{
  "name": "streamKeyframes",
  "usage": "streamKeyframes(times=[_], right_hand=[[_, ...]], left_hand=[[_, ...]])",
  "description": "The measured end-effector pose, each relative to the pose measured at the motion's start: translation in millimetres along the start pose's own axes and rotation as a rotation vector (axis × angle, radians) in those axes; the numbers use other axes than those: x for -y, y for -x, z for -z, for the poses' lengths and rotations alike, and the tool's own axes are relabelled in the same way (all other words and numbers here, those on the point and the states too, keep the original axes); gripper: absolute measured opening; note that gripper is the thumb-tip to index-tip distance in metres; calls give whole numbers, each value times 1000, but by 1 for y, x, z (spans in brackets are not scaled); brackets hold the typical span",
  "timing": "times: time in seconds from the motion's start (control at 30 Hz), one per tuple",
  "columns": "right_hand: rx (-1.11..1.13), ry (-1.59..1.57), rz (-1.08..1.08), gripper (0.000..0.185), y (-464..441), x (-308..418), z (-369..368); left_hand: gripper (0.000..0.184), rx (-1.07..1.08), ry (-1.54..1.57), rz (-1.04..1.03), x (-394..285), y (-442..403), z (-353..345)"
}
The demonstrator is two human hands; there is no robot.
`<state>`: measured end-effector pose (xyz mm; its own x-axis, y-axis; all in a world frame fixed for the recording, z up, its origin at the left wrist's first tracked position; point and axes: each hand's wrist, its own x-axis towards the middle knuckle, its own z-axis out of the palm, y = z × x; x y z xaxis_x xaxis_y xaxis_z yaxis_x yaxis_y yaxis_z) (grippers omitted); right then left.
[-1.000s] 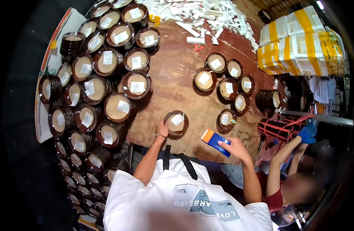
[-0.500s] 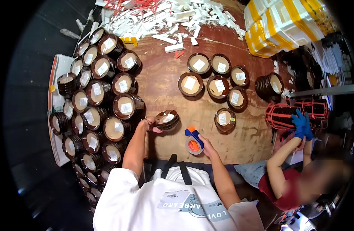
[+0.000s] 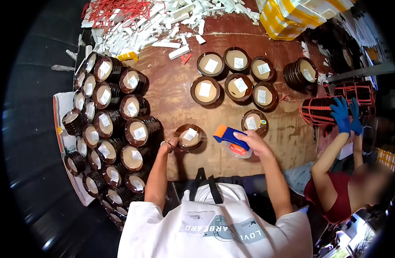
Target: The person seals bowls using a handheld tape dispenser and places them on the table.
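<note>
My left hand (image 3: 172, 139) grips the left rim of a small stack of glossy brown dishes (image 3: 190, 136). The beige base faces up and carries a white label; the fingers on the rim are partly hidden. To the right, my right hand (image 3: 255, 144) is closed around a blue tape dispenser (image 3: 234, 138) with an orange end and a roll of clear tape. That orange end points left toward the dishes, with a gap between them. Just beyond the dispenser lies another brown dish stack (image 3: 251, 123) with a label and a small yellow-and-blue sticker.
Many labelled dish stacks (image 3: 104, 124) crowd the left side. Several more (image 3: 209, 65) lie at the back centre. Foam scraps (image 3: 176, 26) and red strapping (image 3: 116, 15) cover the far end. At right, a co-worker's blue gloves (image 3: 343, 115) touch strapped dish bundles (image 3: 320, 110). Yellow-taped boxes (image 3: 287, 19) stand behind.
The dish stack in my left hand was tilted and now lies flatter, base up. My right hand has moved right, and the dispenser has turned so its orange end points left.
</note>
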<state>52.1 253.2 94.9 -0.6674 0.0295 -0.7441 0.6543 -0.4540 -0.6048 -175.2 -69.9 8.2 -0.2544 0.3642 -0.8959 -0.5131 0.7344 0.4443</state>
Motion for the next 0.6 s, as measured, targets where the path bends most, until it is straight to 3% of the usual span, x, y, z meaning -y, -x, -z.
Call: streamKeyframes(times=[0.1,0.2,0.23,0.3,0.33,0.37,0.4,0.47,0.53,0.57,0.6], right_hand=[[55,205,161,41,20,68,-31],[-28,576,232,48,23,116,-39],[-36,662,257,50,15,118,-37],[-46,749,281,51,4,108,-31],[-41,739,202,52,-3,94,-23],[-33,728,120,52,-12,73,-11],[-51,753,180,53,-38,25,12],[-50,820,317,53,-41,-18,26],[-3,846,155,52,-46,-54,35],[1,722,-109,48,-42,-58,31],[4,719,-112,48,-46,-73,29]], left_hand=[[43,-376,-625,-406,91,-79,15],[38,-411,-802,-378,62,-44,0],[38,-412,-804,-377,72,-52,4],[31,-466,-506,-611,101,-71,11],[31,-466,-506,-615,109,-75,16],[28,-345,-246,-447,114,-73,18],[26,-221,11,-274,117,-72,20],[22,-138,179,-183,66,-20,6],[23,-131,298,-24,65,-17,5],[23,-133,298,-19,65,-18,6],[24,-76,340,22,65,-20,8]])
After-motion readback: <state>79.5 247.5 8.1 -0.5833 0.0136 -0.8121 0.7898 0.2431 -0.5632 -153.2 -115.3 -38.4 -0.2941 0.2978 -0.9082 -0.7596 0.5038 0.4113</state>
